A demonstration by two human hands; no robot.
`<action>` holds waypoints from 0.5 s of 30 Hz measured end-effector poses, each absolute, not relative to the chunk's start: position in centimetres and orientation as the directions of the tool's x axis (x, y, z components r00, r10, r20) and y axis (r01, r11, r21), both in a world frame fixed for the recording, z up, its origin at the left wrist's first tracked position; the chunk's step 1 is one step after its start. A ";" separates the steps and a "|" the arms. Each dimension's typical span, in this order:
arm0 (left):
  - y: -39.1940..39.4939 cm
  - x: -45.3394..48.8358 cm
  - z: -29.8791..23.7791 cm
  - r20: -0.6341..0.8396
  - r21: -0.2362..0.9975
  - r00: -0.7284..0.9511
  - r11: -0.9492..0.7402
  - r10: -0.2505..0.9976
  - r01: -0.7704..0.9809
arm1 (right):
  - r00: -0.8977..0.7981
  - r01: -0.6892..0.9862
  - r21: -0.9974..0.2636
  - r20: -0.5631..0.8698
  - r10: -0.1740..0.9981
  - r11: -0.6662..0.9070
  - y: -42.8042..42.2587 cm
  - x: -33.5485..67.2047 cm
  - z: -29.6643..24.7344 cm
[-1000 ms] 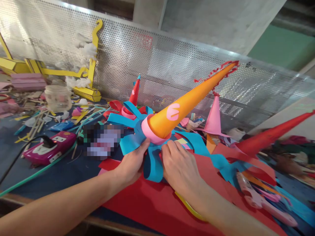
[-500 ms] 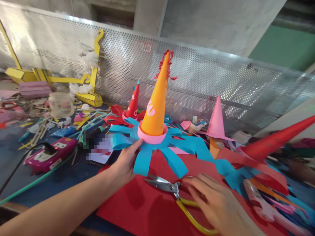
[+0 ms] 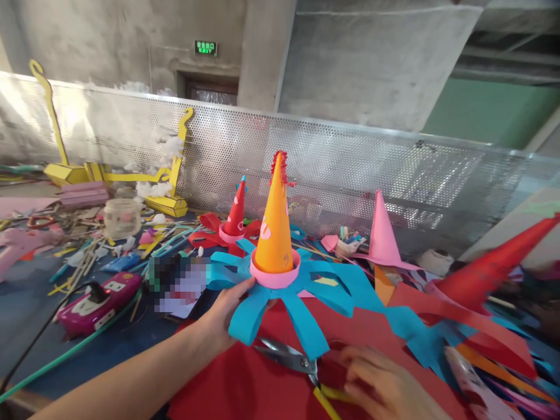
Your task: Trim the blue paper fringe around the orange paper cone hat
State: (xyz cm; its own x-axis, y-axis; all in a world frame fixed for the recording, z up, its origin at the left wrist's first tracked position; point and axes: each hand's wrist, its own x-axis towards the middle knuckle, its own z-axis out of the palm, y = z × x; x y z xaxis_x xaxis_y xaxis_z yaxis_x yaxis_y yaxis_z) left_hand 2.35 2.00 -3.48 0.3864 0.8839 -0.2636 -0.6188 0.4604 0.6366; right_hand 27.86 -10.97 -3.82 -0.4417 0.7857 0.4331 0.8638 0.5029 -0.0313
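Observation:
My left hand (image 3: 223, 315) grips the blue strip brim (image 3: 306, 326) of a paper hat from below and holds it upright above the table. The hat has an orange cone (image 3: 275, 233) with a red frilly tip and a pink band at its base. My right hand (image 3: 385, 388) is blurred and lies over the yellow handles of metal scissors (image 3: 284, 354), which rest on a red paper sheet (image 3: 245, 391). Its grip on the handles is unclear.
A small red hat (image 3: 236, 216), a pink hat (image 3: 382, 233) and a long red cone (image 3: 494, 262) stand behind. A magenta power strip (image 3: 100, 294), a jar (image 3: 121, 217) and paper scraps lie at left. A perforated metal screen (image 3: 350, 157) backs the table.
The hat went from tilted right to upright in my left hand. My right hand left the hat's base and dropped onto the scissors. The camera tipped upward.

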 end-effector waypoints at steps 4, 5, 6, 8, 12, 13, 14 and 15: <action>1.3 2.3 -2.6 -0.246 0.634 0.406 0.463 0.880 -0.619 | -0.319 0.903 -0.035 0.617 0.720 0.429 -11.1 28.3 -1.8; 1.1 2.3 -2.3 -0.236 0.634 0.414 0.462 0.879 -0.621 | -0.278 0.918 -0.035 0.655 0.703 0.396 -11.2 28.1 -1.1; 0.8 2.2 -2.1 -0.230 0.633 0.423 0.465 0.876 -0.619 | -0.236 0.932 -0.039 0.691 0.683 0.360 -11.4 27.7 -0.5; 0.4 2.2 -1.7 -0.231 0.632 0.438 0.476 0.869 -0.612 | -0.177 0.942 -0.064 0.737 0.652 0.329 -11.7 26.4 0.8; -0.2 2.2 -1.6 -0.230 0.634 0.437 0.474 0.870 -0.611 | -0.328 0.875 -0.042 0.679 0.656 0.482 -11.3 22.7 2.2; -0.3 2.3 -1.7 -0.226 0.635 0.437 0.472 0.871 -0.612 | -0.362 0.870 -0.017 0.656 0.662 0.493 -10.8 21.8 2.2; -0.3 2.4 -1.7 -0.222 0.637 0.440 0.471 0.870 -0.610 | -0.386 0.871 0.012 0.634 0.670 0.490 -10.3 21.0 2.1; -0.3 2.4 -1.8 -0.219 0.640 0.445 0.472 0.868 -0.606 | -0.398 0.878 0.041 0.616 0.680 0.476 -9.7 20.4 1.9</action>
